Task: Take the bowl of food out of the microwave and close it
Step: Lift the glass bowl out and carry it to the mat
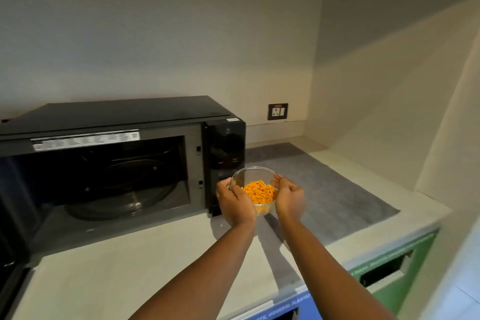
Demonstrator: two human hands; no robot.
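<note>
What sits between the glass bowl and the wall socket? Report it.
Head view: only bare counter and grey mat lie between glass bowl and wall socket.

No text reads clearly. Left of the held bowl, a white label [85, 140] on the microwave [117, 117] carries blurred print. Below the arms, white lettering on a blue panel [283, 306] stays illegible.

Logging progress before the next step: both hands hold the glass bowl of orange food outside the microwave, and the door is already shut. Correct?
Not quite. The head view shows both the left hand and right hand holding the glass bowl outside the microwave, but its door is open.
</note>
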